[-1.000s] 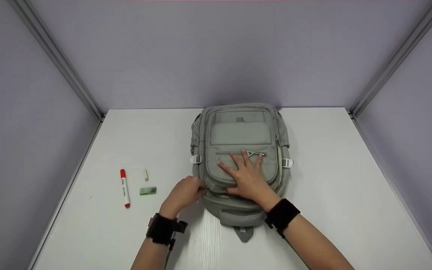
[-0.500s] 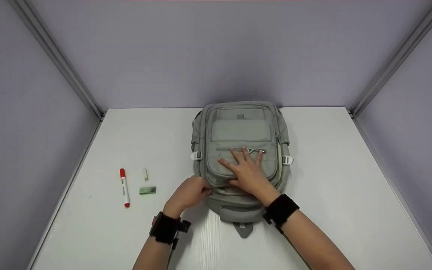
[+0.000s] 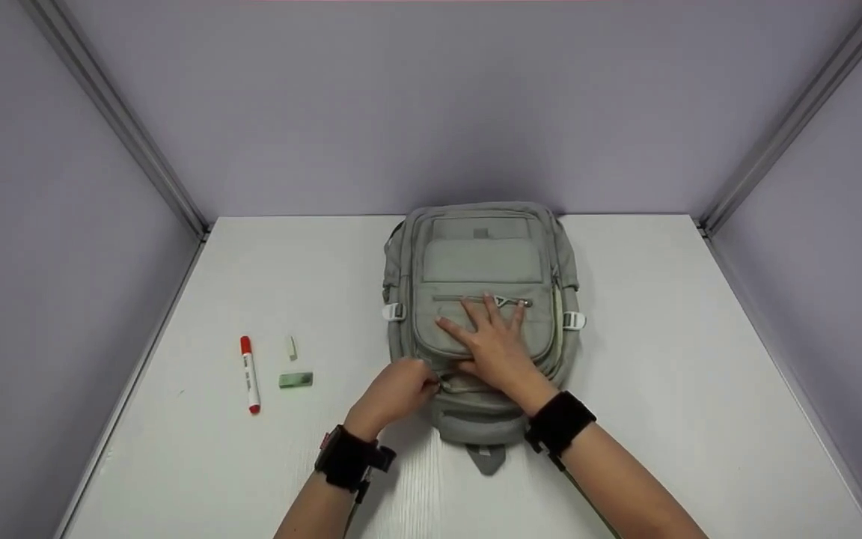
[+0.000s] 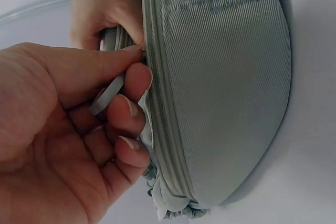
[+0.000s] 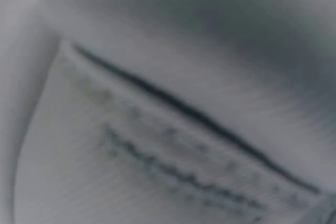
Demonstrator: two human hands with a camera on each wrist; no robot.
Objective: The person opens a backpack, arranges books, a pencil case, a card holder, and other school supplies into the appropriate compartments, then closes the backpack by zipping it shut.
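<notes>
A grey-green backpack point(image 3: 483, 262) lies on the white table, its top handle toward me. At its near left edge my left hand point(image 3: 397, 389) pinches a zipper pull point(image 4: 107, 95) between thumb and forefinger; the pull's grey tab hangs inside the curled fingers in the left wrist view. The zipper point(image 4: 168, 93) runs along the bag's edge beside those fingertips. My right hand point(image 3: 502, 348) rests on the bag's front with its fingers spread. The right wrist view holds only blurred, stitched backpack fabric point(image 5: 63, 156).
To the left lie a red-capped white marker point(image 3: 250, 374), a small pale stick-like piece point(image 3: 291, 348) and a green block point(image 3: 295, 379). White side-strap buckles point(image 3: 574, 321) sit on the bag's sides. Grey panels point(image 3: 431, 105) enclose the table's back and sides.
My left hand has slid right along the bag's near edge, holding the zipper pull. The backpack shifted slightly away from me early on. My right hand has stayed spread on the bag.
</notes>
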